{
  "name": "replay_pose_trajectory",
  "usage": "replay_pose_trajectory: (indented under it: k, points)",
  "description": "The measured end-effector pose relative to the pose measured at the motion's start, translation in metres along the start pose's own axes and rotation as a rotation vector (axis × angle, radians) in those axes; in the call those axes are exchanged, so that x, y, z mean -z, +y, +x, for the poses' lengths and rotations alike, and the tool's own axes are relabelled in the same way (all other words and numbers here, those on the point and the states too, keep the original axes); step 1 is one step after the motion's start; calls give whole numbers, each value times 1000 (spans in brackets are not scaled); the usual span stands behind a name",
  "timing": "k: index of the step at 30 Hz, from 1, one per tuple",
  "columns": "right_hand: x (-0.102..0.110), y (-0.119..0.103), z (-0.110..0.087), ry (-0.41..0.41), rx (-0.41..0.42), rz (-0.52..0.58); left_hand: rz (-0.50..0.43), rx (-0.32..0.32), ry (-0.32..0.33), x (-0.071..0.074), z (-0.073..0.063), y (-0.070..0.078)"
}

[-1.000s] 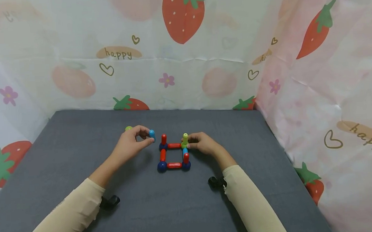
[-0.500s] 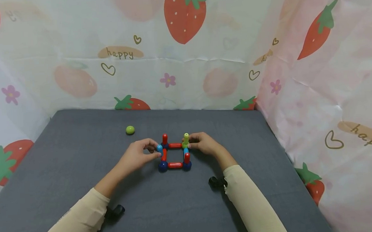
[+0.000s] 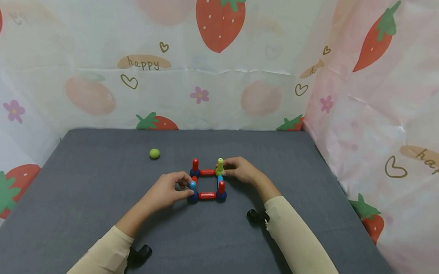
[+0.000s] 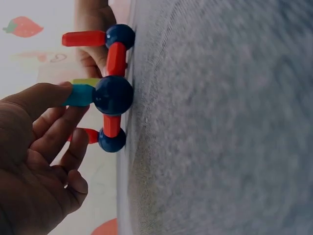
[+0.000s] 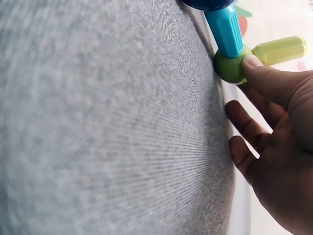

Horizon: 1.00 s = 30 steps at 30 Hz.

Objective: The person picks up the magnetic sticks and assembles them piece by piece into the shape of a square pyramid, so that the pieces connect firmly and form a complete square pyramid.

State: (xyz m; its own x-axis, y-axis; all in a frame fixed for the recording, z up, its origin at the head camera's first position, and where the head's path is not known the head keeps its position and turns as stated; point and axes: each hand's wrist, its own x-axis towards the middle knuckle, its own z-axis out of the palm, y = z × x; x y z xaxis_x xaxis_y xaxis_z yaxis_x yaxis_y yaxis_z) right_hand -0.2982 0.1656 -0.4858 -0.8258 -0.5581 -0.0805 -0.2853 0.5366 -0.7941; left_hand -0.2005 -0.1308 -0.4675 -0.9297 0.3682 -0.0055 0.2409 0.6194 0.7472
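Observation:
A square frame of toy rods and balls lies on the table, with a red rod (image 3: pixel 207 195) along its near side. Between thumb and fingers my left hand (image 3: pixel 169 189) pinches a short blue rod (image 4: pixel 79 95), its end right at the dark blue ball (image 4: pixel 113 95) of the near left corner. At the far right corner, my right hand (image 3: pixel 241 170) holds the green ball (image 5: pixel 229 68), thumb pressed on it. From that ball rises a yellow-green rod (image 5: pixel 281 50). Upright red rods stand at the far left (image 3: pixel 195 164) and near right (image 3: pixel 221 186) corners.
A loose green ball (image 3: pixel 154 153) lies behind and left of the frame. The dark grey table (image 3: pixel 217 243) meets a strawberry-print curtain (image 3: pixel 217 88) at the back and sides.
My left hand has brought the blue rod rightward and toward me, from beside the far left corner onto the near left ball. The loose green ball has come into full view. My right hand stays put.

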Motion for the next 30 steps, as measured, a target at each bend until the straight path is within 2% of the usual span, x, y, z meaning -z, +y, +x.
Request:
replay_pose_trajectory:
  k: [9, 13, 19, 25, 30]
  points:
    - [-4, 0, -1, -3, 6, 6, 49, -29, -13, 2, -5, 2]
    - [-6, -2, -5, 14, -10, -25, 62, -32, -12, 2, -6, 5]
    - [-8, -11, -18, 119, -73, -128, 67, -42, -18, 3, -9, 7]
    - [-6, -28, -38, 262, -95, -109, 75, -33, -25, 5, -8, 8]
    - [-4, -41, -52, 254, -87, -42, 85, -15, -35, 8, -7, 9]
